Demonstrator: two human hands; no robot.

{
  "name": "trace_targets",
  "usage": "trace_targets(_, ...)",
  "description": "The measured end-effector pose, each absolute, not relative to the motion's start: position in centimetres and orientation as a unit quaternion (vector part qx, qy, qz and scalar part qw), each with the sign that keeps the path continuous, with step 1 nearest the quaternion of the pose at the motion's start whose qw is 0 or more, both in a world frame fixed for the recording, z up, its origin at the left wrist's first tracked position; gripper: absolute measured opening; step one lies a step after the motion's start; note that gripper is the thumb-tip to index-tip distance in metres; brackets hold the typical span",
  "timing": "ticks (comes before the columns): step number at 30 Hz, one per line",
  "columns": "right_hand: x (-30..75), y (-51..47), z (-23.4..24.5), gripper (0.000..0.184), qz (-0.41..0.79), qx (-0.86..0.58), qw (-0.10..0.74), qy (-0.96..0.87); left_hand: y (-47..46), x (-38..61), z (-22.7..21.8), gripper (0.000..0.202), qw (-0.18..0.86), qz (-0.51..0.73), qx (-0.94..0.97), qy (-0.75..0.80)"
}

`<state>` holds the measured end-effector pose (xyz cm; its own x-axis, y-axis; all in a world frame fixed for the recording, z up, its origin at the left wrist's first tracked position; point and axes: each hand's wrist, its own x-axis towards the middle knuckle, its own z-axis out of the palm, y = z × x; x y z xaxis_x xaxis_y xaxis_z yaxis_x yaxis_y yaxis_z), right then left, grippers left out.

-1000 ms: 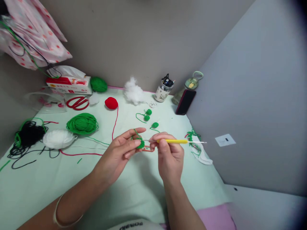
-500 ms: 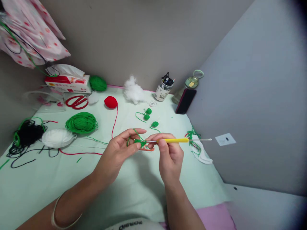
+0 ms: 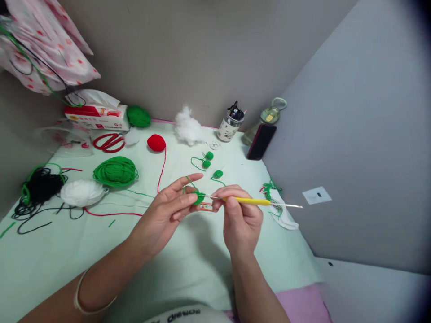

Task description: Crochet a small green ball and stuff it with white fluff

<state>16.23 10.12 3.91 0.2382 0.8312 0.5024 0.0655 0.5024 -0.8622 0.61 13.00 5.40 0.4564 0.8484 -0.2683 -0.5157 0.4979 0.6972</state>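
Between the thumb and fingers of my left hand (image 3: 168,206) is a small green crochet piece (image 3: 199,198), with green yarn looped up over the raised index finger. My right hand (image 3: 241,220) grips a crochet hook (image 3: 251,201) by its yellow handle. The hook's metal shaft points left and its tip meets the green piece; whether it passes through a stitch I cannot tell. Just under the piece, an orange-edged flat item (image 3: 206,207) shows partly between the hands. Beyond them lie small green crocheted balls (image 3: 218,174) with yarn tails.
To the left are a green yarn skein (image 3: 115,172), white yarn (image 3: 84,193), tangled black yarn (image 3: 43,186), red scissors (image 3: 108,142) and a red yarn ball (image 3: 156,143). White stuffing (image 3: 188,127), a pen cup (image 3: 229,127), a phone (image 3: 261,141) and a bottle (image 3: 270,115) stand along the back.
The green piece has turned and shows a rounder face. My right hand and the hook have shifted slightly right, the hook's back end tilting lower. My left index finger is raised a little more.
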Motion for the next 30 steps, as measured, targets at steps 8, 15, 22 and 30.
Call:
trace_targets(8, 15.4, 9.5, 3.2, 0.028, 0.126, -0.457, 0.579, -0.663, 12.4, 1.4, 4.8, 0.044, 0.755, 0.453, 0.324, 0.346)
trace_targets(15, 16.0, 9.7, 3.5, 0.025, 0.196, -0.437, 0.654, -0.586, 13.2, 0.8, 5.0, 0.028, 0.831, 0.406, 0.226, 0.307)
trace_targets(22, 16.1, 10.2, 3.8, 0.016, 0.353, -0.433, 0.646, -0.521, 12.6, 1.0, 4.9, 0.029, 0.749, 0.425, 0.363, 0.355)
trace_targets(30, 16.5, 10.1, 3.8, 0.02, 0.432, -0.391, 0.669, -0.461, 12.7, 0.6, 4.6, 0.028, 0.736, 0.414, 0.394, 0.363)
